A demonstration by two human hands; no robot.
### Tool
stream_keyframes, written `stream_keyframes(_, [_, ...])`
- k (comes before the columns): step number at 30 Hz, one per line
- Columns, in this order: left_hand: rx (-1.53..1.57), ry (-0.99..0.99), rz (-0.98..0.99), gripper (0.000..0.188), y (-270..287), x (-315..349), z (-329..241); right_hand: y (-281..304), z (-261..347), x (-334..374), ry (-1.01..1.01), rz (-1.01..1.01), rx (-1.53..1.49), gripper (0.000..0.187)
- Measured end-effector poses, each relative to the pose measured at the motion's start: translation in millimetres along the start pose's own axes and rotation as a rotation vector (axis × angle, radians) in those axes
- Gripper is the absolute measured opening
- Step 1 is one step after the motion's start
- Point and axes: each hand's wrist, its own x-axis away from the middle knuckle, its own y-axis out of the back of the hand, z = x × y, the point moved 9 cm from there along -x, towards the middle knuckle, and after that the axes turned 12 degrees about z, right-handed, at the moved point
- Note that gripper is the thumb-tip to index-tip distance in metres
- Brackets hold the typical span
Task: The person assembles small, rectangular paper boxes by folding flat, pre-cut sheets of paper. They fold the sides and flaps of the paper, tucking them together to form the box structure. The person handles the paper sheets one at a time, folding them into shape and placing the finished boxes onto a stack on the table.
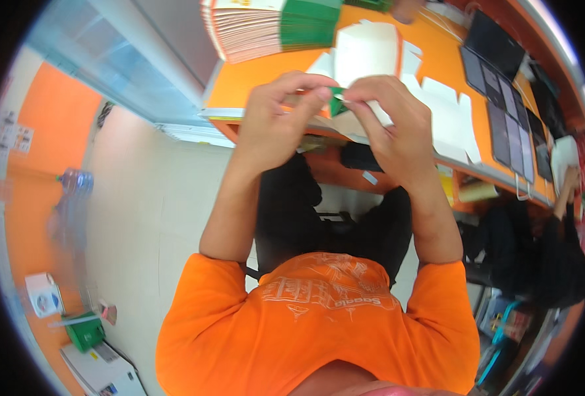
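The left hand [276,122] and right hand [399,122] pinch a small green folded piece [336,104], apparently card, at twelve o'clock by the orange desk's [229,89] near edge, probably from both sides for steadiness. A fanned green-and-white, orange-edged cardboard stack [272,28] lies at eleven o'clock, seemingly within reach.

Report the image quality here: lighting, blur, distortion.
Head view: black corners, with the orange desk's front edge bending. Head view: pale floor brightly lit. Head view: clear bottles at the left look smeared. Head view: left hand and right hand slightly soft around the small green piece.
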Motion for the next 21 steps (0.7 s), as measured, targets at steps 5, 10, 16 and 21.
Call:
stream_keyframes(5, [-0.082, -0.234, -0.022, 0.026, 2, 8, 1, -11, -13, 10, -0.155, 0.067, -0.024, 0.015])
stream_keyframes(10, [-0.361, -0.327, -0.001, 0.026, -79, -24, -28, 42, -49, 60, -0.418, 0.118, 0.063, 0.018])
stream_keyframes(16, [-0.695, -0.438, 0.32, 0.023, -82, -28, -60, 37, -97, 69, -0.534, 0.253, -0.452, 0.026])
stream_keyframes(21, [-0.579, -0.575, 0.297, 0.026, -84, -61, -54, 55, -50, 46, -0.502, 0.175, -0.389, 0.026])
